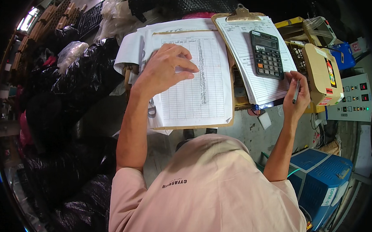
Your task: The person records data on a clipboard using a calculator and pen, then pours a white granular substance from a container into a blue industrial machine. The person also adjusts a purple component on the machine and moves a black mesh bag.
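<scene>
My left hand (170, 69) hovers over or rests on a ruled sheet (212, 92) with handwriting down one column; its fingers are apart and hold nothing. The sheet lies on a brown board (185, 126). To the right, a clipboard (242, 14) with a metal clip carries a stack of printed forms (242, 60). A black calculator (266, 55) with one orange key lies on those forms. My right hand (298, 94) grips a dark pen (296, 92) by the calculator's lower right corner, its fingers at the forms' edge.
A tan cardboard box (320, 74) stands right of the clipboard, near a blue container (343, 55). Beyond it is a grey control panel (353, 98) with lit displays. A blue machine (322, 176) stands at lower right. Black plastic bags (65, 123) are piled along the left.
</scene>
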Motion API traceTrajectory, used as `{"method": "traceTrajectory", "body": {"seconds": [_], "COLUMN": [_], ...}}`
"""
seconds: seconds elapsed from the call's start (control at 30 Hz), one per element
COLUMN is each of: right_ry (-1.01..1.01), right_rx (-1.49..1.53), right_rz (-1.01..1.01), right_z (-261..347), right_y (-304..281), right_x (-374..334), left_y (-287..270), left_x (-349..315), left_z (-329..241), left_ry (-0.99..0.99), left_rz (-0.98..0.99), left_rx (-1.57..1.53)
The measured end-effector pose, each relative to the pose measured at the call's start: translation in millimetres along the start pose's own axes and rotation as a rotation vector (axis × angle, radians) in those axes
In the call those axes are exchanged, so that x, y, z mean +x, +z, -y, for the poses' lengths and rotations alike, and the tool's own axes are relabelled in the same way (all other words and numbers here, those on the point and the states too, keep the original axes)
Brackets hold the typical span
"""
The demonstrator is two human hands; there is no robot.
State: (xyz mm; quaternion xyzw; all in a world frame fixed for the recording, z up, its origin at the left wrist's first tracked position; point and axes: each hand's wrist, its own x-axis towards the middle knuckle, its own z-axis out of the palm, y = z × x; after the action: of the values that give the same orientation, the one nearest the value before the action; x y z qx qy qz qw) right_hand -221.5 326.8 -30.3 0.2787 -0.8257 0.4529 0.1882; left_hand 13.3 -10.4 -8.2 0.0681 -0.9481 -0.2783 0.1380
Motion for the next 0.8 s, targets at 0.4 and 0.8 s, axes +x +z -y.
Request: {"method": "traceTrajectory", "body": {"seconds": [0.4, 0.8], "right_ry": [-0.120, -0.277], "right_rx": [0.040, -0.211], "right_rz": [-0.010, 0.076], "right_z": [1.3, 22.1], "right_y": [-1.6, -4.9], "right_x": [0.4, 6.9], "left_y": [-2.9, -5.8], "left_x": [2.2, 5.2], "left_z": [5.0, -14.1], "left_ry": [0.036, -0.045], "left_rz": [0.032, 0.035], "left_rx": [0.028, -0.011]}}
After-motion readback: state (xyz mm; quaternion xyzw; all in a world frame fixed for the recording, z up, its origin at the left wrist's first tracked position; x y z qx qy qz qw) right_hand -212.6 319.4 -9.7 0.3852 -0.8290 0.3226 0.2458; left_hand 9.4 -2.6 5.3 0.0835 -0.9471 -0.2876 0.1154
